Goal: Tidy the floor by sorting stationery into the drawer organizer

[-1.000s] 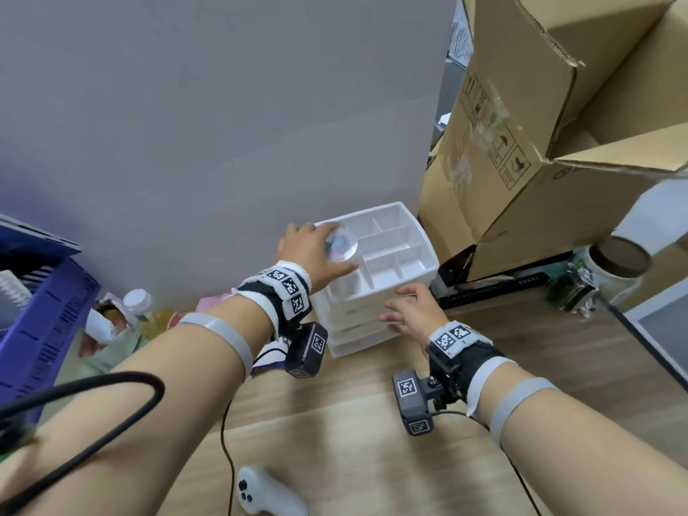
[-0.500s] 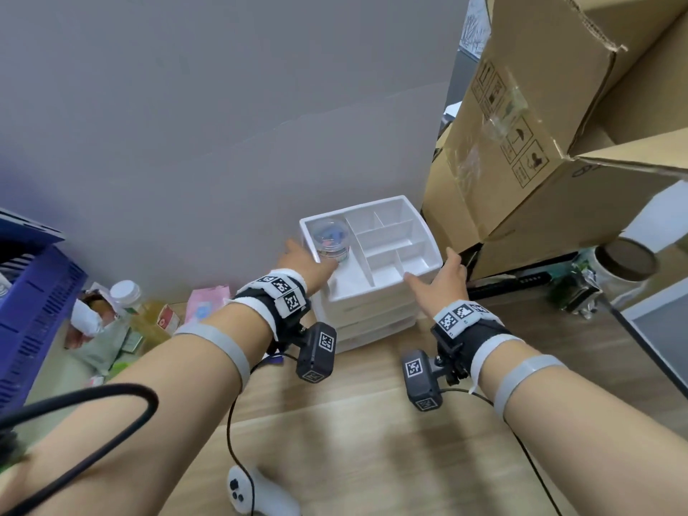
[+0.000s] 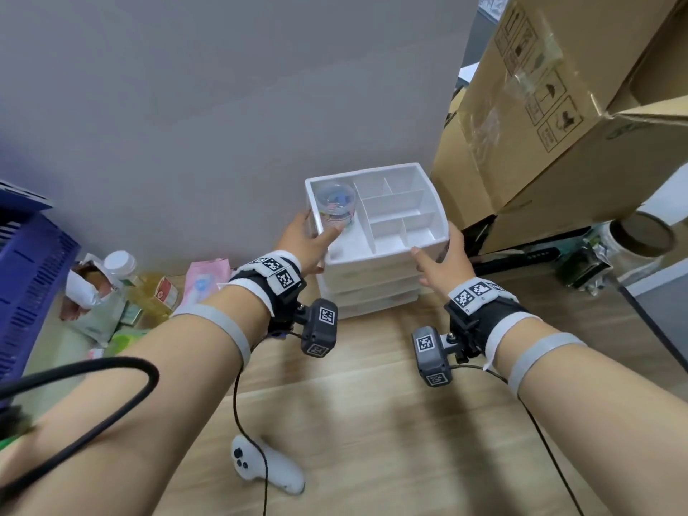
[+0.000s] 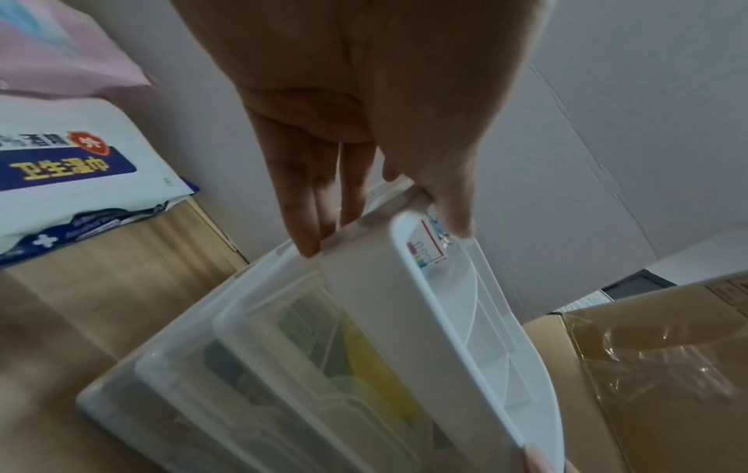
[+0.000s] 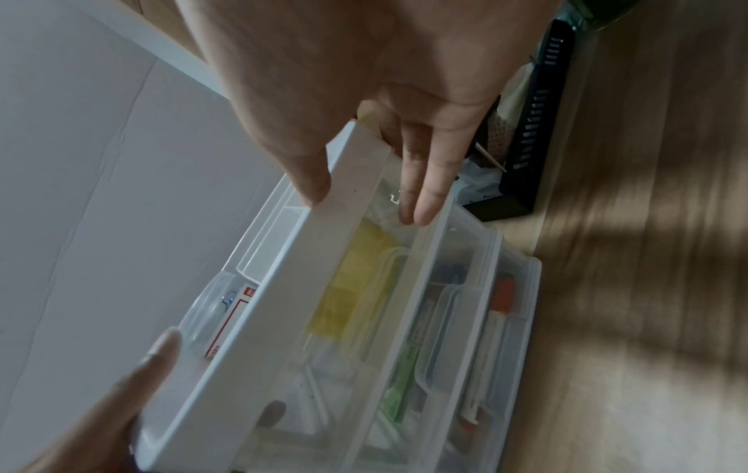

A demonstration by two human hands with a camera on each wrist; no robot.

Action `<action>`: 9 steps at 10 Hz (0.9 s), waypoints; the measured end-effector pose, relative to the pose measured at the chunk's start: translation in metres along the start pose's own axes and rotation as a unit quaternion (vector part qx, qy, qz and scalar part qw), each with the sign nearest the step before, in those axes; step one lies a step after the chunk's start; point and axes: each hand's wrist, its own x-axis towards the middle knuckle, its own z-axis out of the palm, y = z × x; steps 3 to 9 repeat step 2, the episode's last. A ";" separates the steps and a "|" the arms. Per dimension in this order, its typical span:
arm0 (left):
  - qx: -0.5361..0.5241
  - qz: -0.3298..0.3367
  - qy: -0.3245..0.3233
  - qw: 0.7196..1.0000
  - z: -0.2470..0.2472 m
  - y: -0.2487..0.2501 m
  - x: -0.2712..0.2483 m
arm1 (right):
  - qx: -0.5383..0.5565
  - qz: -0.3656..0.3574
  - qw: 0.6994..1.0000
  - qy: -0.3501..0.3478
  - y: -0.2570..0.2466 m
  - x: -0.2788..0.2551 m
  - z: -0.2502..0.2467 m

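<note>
The white drawer organizer (image 3: 372, 260) stands on the wooden floor against a grey board. Its divided top tray (image 4: 384, 320) holds a clear round container (image 3: 335, 202) of coloured bits in the left compartment. My left hand (image 3: 309, 236) pinches the tray's left wall, thumb inside and fingers (image 4: 307, 208) outside. On the right front corner my right hand (image 3: 443, 258) grips the tray, thumb on the front wall (image 5: 283, 288) and fingers (image 5: 421, 192) down the side. The translucent drawers (image 5: 445, 320) below show yellow notes, a green item and orange-capped pens.
Stacked cardboard boxes (image 3: 558, 124) crowd the organizer's right side, with a black perforated tray (image 5: 530, 128) at their foot. A blue crate (image 3: 29, 277), a bottle and packets (image 3: 119, 288) lie to the left. A white controller (image 3: 268, 467) and its cable lie on the floor near me.
My left hand set the clear container into the tray's left compartment, let go, and took the tray's left wall. My right hand moved from the front to the right corner.
</note>
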 end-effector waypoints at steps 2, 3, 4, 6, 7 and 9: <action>-0.014 0.003 0.010 1.000 -0.009 -0.043 -0.031 | -0.003 0.034 0.999 -0.012 0.036 -0.010 0.004; -0.014 0.003 0.010 1.000 -0.009 -0.043 -0.031 | -0.003 0.034 0.999 -0.012 0.036 -0.010 0.004; -0.014 0.003 0.010 1.000 -0.009 -0.043 -0.031 | -0.003 0.034 0.999 -0.012 0.036 -0.010 0.004; -0.014 0.003 0.010 1.000 -0.009 -0.043 -0.031 | -0.003 0.034 0.999 -0.012 0.036 -0.010 0.004; -0.014 0.003 0.010 1.000 -0.009 -0.043 -0.031 | -0.003 0.034 0.999 -0.012 0.036 -0.010 0.004; -0.014 0.003 0.010 1.000 -0.009 -0.043 -0.031 | -0.003 0.034 0.999 -0.012 0.036 -0.010 0.004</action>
